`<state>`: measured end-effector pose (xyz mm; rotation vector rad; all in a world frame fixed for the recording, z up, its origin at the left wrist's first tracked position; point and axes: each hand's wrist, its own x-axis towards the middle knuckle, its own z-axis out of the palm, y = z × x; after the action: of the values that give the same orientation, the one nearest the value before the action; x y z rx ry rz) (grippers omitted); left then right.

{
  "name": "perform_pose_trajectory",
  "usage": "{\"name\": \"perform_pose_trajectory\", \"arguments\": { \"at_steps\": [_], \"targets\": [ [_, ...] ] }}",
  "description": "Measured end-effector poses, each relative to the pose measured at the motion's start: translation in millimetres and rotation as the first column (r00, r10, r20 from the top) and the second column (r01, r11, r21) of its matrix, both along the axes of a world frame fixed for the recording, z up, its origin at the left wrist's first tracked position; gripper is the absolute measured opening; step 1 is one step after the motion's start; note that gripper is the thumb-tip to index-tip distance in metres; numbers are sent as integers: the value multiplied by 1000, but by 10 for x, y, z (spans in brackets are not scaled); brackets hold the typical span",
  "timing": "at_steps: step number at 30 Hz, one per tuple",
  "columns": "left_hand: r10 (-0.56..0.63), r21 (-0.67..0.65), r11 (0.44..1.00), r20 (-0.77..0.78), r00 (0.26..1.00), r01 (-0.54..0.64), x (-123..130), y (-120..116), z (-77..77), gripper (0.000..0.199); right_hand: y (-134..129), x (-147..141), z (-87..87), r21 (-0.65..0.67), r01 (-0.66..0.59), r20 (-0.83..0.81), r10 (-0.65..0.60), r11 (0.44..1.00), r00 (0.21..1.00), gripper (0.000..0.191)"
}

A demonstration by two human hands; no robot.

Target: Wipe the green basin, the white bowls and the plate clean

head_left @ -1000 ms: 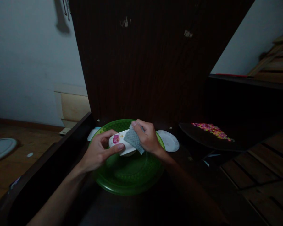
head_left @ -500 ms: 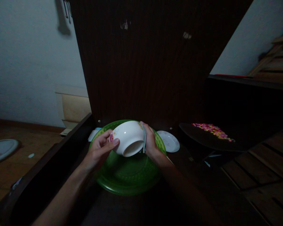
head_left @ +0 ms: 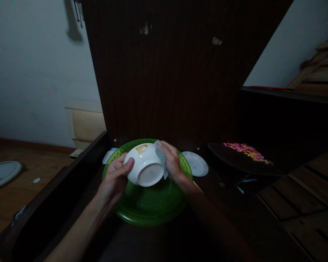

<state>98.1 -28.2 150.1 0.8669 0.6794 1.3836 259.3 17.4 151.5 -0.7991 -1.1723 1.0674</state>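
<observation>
A white bowl (head_left: 144,162) with an orange-yellow mark is tilted on its side above a green basin (head_left: 150,213), its foot ring facing me. My left hand (head_left: 116,178) grips the bowl's left rim, thumb on the outer wall. At the right side, my right hand (head_left: 171,160) presses a grey-green cloth (head_left: 161,160) against the bowl; its fingertips are partly hidden behind the cloth.
A white plate (head_left: 195,164) lies right of the basin. Pink and yellow pieces (head_left: 247,151) lie on a dark curved shelf (head_left: 235,162) farther right. A tall dark panel (head_left: 164,80) rises behind, and a dark ledge (head_left: 62,189) runs along the left.
The bowl has turned, so its foot ring faces me more and the orange-yellow mark sits at the top. My right hand and the cloth have shifted slightly left.
</observation>
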Motion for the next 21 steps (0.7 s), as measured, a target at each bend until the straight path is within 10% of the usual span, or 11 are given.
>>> {"name": "perform_pose_trajectory", "arguments": {
  "at_steps": [7,16,21],
  "targets": [
    [24,-17,1000,85,996,-22,5,-78,80,35,-58,-93,-143,-175,218,-228,-255,960,940,28],
    [-234,-12,972,-88,968,234,4,-113,55,44,-102,152,312,-92,-205,298,224,974,928,34],
    [-55,-9,998,18,998,55,69,-154,103,40,-116,64,234,-71,-154,43,157,986,987,30]
  ]
}}
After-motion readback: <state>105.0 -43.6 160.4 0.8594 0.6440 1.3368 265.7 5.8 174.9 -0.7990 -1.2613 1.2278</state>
